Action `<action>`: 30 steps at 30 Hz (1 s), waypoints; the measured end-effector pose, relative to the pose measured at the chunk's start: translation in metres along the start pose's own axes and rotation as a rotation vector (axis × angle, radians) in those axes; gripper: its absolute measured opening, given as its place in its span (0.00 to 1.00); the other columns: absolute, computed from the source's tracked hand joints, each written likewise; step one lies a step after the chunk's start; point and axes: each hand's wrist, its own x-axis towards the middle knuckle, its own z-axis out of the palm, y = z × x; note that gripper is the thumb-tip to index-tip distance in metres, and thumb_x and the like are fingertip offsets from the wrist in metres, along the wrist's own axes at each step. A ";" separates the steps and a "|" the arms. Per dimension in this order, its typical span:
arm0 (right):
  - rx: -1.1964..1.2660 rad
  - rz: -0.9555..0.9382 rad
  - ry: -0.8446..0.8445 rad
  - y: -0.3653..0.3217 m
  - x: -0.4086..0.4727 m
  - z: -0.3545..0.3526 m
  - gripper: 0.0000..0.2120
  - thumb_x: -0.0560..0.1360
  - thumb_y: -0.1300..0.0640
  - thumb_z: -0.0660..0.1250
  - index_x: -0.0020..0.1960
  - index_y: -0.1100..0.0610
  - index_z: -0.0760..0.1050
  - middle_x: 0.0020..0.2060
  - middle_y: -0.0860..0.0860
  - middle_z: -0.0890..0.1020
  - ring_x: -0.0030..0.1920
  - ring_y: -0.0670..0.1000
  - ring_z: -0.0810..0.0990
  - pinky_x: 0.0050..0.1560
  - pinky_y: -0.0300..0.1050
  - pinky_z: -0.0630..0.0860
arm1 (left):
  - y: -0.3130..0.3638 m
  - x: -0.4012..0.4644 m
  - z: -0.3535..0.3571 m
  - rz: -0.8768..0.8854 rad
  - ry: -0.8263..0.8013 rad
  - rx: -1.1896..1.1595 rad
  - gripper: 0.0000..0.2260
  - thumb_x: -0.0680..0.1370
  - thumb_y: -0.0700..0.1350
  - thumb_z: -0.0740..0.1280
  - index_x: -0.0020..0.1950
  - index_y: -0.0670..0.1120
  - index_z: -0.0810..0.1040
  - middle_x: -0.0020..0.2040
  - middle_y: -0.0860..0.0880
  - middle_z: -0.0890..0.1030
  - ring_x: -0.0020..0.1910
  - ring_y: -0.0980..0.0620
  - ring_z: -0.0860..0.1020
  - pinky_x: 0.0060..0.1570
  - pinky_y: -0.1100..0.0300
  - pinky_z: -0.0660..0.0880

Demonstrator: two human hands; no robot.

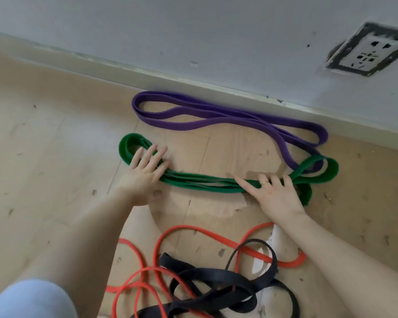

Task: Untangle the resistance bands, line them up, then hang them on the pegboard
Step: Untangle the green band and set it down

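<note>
— While both hands lie flat, what are they on?
— The left hand [147, 167] has its fingers spread and straight, pressing down on the green band [207, 183] close to its left loop. The right hand [275, 193], a ring on one finger, is released the same way, fingers straight and laid across the green strands close to the right loops. Neither hand curls round anything.

— How does the green band lie?
— Folded into several strands that run left to right on the floor [55, 157] between the hands, with a rounded loop at the far left and two or three loops fanning out at the right.

— And beyond it?
— The purple band [216, 115] lies farther off, just beside the skirting board [193, 84], also folded long, left to right. Its right end comes down to the green loops; it seems to pass under or through one of them, though the blur there makes that hard to tell.

— Nearer the person?
— The red band [216, 236] and the black band [216, 275] lie in one tangle, their loops crossing over and under each other, well apart from the green one.

— Anything else?
— A wall socket [369, 50] sits in the white wall [193, 31] at the far right, and a pale blue sleeve [28, 299] shows at the near left.
</note>
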 end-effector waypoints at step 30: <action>0.189 0.124 -0.047 0.020 -0.022 0.013 0.30 0.76 0.46 0.62 0.74 0.54 0.57 0.67 0.54 0.70 0.66 0.56 0.70 0.69 0.52 0.59 | 0.107 0.025 -0.016 0.129 0.239 -0.207 0.30 0.78 0.39 0.60 0.77 0.47 0.50 0.76 0.40 0.56 0.75 0.41 0.53 0.73 0.50 0.42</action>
